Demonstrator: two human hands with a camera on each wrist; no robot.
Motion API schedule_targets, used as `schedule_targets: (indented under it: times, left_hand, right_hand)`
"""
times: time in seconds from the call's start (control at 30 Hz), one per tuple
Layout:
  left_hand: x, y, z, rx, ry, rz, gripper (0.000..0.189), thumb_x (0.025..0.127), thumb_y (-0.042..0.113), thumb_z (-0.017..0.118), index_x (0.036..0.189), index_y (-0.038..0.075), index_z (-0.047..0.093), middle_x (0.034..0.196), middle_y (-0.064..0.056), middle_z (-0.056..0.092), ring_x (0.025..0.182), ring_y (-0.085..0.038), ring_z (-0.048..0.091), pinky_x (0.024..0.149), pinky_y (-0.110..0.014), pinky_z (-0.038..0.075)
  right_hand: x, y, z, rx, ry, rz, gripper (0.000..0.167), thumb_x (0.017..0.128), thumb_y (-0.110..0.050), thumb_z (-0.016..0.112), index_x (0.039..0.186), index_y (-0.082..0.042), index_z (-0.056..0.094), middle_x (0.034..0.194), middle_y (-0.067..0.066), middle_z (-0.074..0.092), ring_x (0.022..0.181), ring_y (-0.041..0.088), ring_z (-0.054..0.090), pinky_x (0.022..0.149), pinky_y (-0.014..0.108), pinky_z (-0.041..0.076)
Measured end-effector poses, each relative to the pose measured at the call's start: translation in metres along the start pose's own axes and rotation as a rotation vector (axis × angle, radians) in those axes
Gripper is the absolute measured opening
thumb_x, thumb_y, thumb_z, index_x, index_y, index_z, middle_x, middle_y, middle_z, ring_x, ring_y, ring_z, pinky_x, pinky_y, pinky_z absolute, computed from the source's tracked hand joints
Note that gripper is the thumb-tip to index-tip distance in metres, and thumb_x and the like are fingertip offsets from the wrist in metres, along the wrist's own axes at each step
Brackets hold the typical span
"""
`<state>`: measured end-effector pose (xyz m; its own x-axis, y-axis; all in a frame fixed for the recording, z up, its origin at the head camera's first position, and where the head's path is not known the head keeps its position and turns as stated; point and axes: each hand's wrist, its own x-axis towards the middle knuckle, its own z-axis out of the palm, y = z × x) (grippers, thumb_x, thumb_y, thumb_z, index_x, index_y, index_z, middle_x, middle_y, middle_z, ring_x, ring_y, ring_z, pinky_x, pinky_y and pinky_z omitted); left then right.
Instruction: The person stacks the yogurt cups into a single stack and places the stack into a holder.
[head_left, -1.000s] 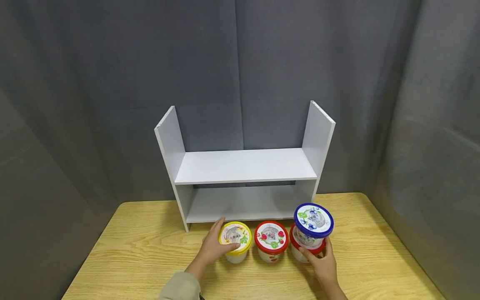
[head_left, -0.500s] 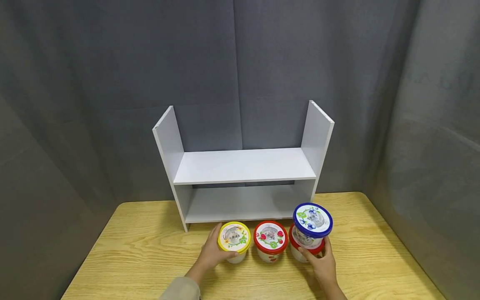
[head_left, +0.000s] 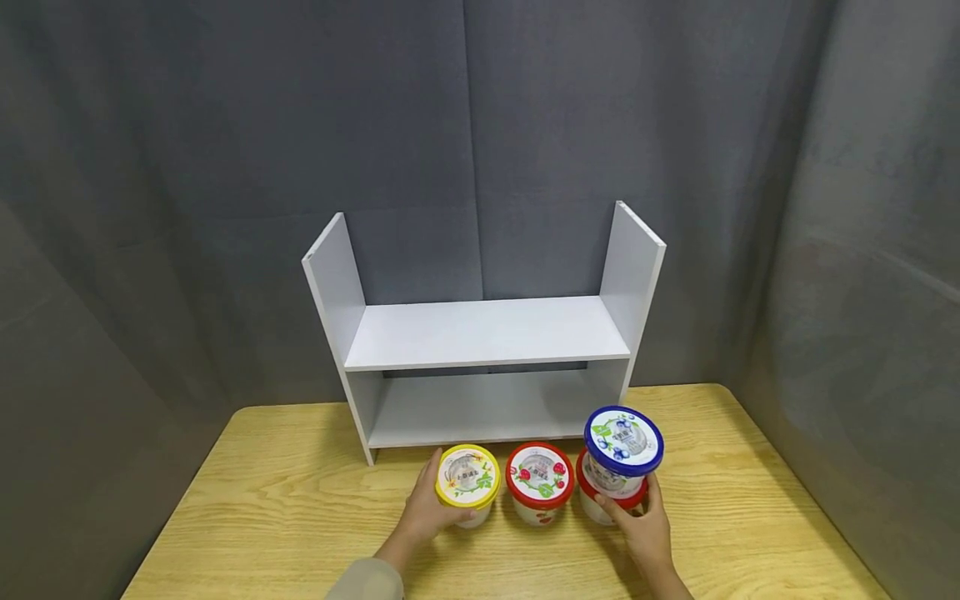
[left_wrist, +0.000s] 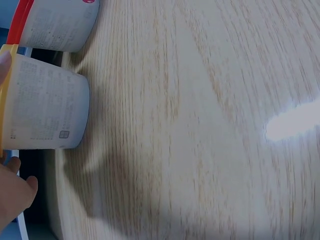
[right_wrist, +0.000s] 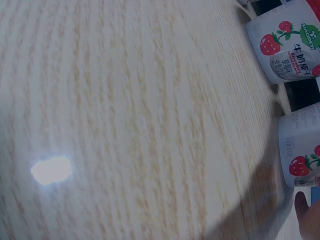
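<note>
Three tubs with printed lids stand in a row on the table. My left hand [head_left: 426, 507] grips the yellow-lidded tub [head_left: 468, 475], thumb at the near side of its lid rim and fingers on the left. In the left wrist view its white side [left_wrist: 47, 105] shows, standing on the wood. A red-lidded strawberry tub [head_left: 540, 477] sits in the middle, untouched. At right, a blue-lidded blueberry tub [head_left: 624, 440] is stacked on another red-lidded tub [head_left: 594, 505]. My right hand [head_left: 647, 532] holds that lower tub around its red lid; strawberries are printed on its side [right_wrist: 300, 150].
Directly behind the tubs stands a white two-tier shelf [head_left: 487, 333] with upright side panels, its front edge close to them. The wooden table [head_left: 285, 500] extends left and right. Grey curtains [head_left: 480, 125] enclose the back and sides.
My left hand has closed in on the yellow-lidded tub, its thumb dropping from over the lid to the near rim. The right hand and the stacked tubs stay put.
</note>
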<state>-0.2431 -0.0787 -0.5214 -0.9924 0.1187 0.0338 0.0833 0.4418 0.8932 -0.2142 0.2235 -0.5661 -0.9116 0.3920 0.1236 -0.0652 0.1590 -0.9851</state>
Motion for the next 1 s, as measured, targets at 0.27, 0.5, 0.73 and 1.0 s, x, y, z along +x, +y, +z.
schedule_targets:
  times: [0.27,0.5,0.73,1.0]
  left_hand:
    - [-0.001,-0.001,0.001,-0.012,0.013,0.001,0.108,0.051,0.018,0.083,0.136,0.005,0.019,0.134,-0.022,0.024,0.118,-0.044,0.024,0.091,-0.059,0.022]
    - [-0.003,-0.004,0.000,-0.031,0.036,0.018,0.106,0.050,0.020,0.083,0.135,0.003,0.022,0.133,-0.023,0.026,0.118,-0.043,0.026,0.092,-0.057,0.022]
    - [-0.005,-0.002,-0.002,-0.082,0.037,0.001,0.106,0.050,0.020,0.083,0.135,0.003,0.022,0.133,-0.023,0.026,0.118,-0.043,0.024,0.093,-0.057,0.020]
    - [-0.004,0.006,-0.006,-0.096,0.056,0.000,0.106,0.049,0.018,0.083,0.135,0.005,0.023,0.133,-0.021,0.027,0.119,-0.041,0.025,0.093,-0.057,0.019]
  right_hand:
    - [-0.007,-0.018,0.003,0.035,-0.004,0.016,0.091,0.069,-0.012,0.072,0.139,-0.011,0.013,0.129,0.019,0.033,0.115,0.029,0.032,0.086,0.031,0.033]
    - [-0.008,-0.016,0.002,0.050,-0.016,0.040,0.093,0.069,-0.012,0.072,0.139,-0.011,0.011,0.131,0.019,0.031,0.118,0.032,0.028,0.093,0.045,0.028]
    - [0.000,0.008,0.002,0.028,-0.002,0.064,0.095,0.064,-0.026,0.076,0.138,-0.026,0.016,0.129,0.008,0.036,0.116,0.020,0.033,0.084,0.019,0.035]
    - [0.008,0.016,0.001,0.038,0.008,0.024,0.094,0.064,-0.025,0.076,0.137,-0.029,0.017,0.128,0.007,0.038,0.114,0.020,0.035,0.075,0.009,0.036]
